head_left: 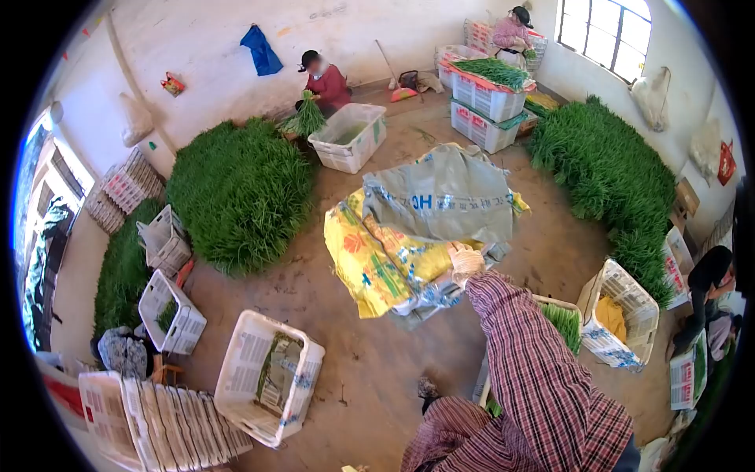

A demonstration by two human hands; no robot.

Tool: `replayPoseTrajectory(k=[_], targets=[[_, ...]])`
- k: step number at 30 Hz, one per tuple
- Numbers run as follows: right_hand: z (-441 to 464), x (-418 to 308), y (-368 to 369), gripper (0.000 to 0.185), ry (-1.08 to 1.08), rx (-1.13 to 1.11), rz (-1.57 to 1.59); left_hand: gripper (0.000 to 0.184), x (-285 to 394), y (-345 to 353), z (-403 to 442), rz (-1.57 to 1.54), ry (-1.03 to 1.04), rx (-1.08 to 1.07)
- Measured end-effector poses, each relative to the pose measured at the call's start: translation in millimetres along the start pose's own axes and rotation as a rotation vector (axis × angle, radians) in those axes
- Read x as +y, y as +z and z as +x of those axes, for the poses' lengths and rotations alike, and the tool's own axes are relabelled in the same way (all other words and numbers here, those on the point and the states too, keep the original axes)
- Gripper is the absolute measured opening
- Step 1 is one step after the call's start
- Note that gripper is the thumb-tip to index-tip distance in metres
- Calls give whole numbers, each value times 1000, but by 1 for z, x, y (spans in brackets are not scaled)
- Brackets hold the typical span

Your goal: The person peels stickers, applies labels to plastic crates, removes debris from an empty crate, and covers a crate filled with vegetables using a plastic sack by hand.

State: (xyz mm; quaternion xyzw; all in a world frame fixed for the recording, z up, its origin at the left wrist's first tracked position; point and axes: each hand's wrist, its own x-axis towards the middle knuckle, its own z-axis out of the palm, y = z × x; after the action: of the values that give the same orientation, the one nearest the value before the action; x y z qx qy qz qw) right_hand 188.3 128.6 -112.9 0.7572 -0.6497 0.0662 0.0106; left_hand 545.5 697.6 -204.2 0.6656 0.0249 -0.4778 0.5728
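Observation:
My right hand, in a pale glove at the end of a plaid sleeve, is closed on the near edge of a bundle of woven sacks. On the left of the bundle is a yellow printed sack with orange and blue markings. A grey sack with blue lettering spreads behind and above it. The bundle is crumpled and partly folded; which layers my fingers pinch is hidden. My left hand does not show. Beside my arm, a crate of green stalks is partly covered by the sleeve.
Large green heaps lie left and right. A white crate stands lower left, near stacked crates. Another crate holds yellow cloth. One person sits handling stalks by the wall; another works behind stacked crates.

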Motion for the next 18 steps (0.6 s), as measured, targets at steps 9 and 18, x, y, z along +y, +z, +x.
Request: replayPoseTrajectory(k=[9, 18], targets=[[82, 16, 53, 11, -87, -11, -42, 41, 132, 233, 95, 118, 63, -280], [-3, 13, -64, 13, 225, 299, 431, 62, 253, 368, 202, -259, -229, -1035]])
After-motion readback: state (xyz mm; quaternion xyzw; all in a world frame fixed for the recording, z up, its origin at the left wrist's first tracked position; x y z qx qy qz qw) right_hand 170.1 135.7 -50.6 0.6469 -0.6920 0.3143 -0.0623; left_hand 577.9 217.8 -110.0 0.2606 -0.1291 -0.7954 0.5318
